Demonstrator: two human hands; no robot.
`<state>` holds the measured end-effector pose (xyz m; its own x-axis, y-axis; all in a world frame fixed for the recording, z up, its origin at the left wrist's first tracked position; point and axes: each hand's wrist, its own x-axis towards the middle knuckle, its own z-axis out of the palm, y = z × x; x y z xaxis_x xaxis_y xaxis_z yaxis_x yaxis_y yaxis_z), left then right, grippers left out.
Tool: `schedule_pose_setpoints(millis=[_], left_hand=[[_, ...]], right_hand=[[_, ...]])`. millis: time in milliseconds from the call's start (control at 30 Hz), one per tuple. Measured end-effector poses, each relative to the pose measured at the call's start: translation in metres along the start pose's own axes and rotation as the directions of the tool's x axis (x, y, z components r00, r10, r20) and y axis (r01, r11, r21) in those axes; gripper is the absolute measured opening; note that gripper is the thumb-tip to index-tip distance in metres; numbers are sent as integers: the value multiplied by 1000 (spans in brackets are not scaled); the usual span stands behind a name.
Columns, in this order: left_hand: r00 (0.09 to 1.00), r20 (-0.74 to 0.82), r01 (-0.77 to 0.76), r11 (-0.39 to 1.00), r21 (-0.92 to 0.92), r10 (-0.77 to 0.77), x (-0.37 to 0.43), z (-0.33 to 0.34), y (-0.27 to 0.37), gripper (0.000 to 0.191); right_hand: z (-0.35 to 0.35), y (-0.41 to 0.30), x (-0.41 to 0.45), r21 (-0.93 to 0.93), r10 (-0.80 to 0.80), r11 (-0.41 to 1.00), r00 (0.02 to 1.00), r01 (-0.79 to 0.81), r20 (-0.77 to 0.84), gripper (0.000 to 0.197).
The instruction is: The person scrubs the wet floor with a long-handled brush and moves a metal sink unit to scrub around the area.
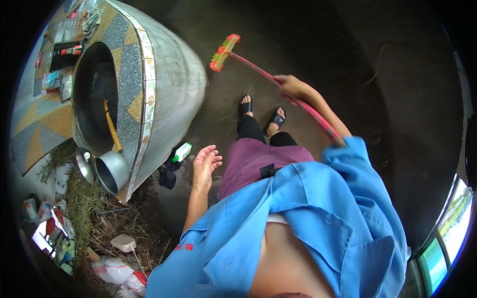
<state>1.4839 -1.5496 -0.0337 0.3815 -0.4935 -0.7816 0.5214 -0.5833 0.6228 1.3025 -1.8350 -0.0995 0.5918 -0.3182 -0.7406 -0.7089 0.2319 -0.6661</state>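
My right hand (296, 88) grips the red handle (316, 117) of a long brush. The brush head (225, 52), with orange and green bristles, points away to the upper left, near the rounded side of the stove; whether it touches the floor I cannot tell. My left hand (206, 161) hangs at my side with nothing in it, its fingers loosely curled and apart. Just left of it a white bottle with a green cap (183, 152) lies by dark cloths (167, 176) at the stove's foot.
A tiled cooking stove (173, 78) on the left holds a large wok (93, 111) with a wooden-handled tool (112, 126) in it. A metal pot (115, 169) and a lid (85, 165) sit at its corner. Dry twigs (126, 227), a dipper (124, 243) and plastic bags (111, 270) lie below.
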Motion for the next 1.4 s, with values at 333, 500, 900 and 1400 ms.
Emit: schedule_pose_setpoints(millis=[333,500,900,1400], left_hand=[[1000,-9,7,1000,-20,-8,2,-46,-22,21],[998,65,16,997,-76,-11,19,-82,-29,22],[998,-58,-8,990,-144,0,5,-151,-25,22],[992,107,62,994,87,-71,8,-24,-63,21]], right_hand=[[62,95,-120,179,339,929,938,-323,-69,66],[72,114,-213,403,581,780,793,-479,-181,65],[103,72,-112,-13,-15,1000,895,11,-445,56],[75,206,-232,356,489,835,863,-419,-131,8]])
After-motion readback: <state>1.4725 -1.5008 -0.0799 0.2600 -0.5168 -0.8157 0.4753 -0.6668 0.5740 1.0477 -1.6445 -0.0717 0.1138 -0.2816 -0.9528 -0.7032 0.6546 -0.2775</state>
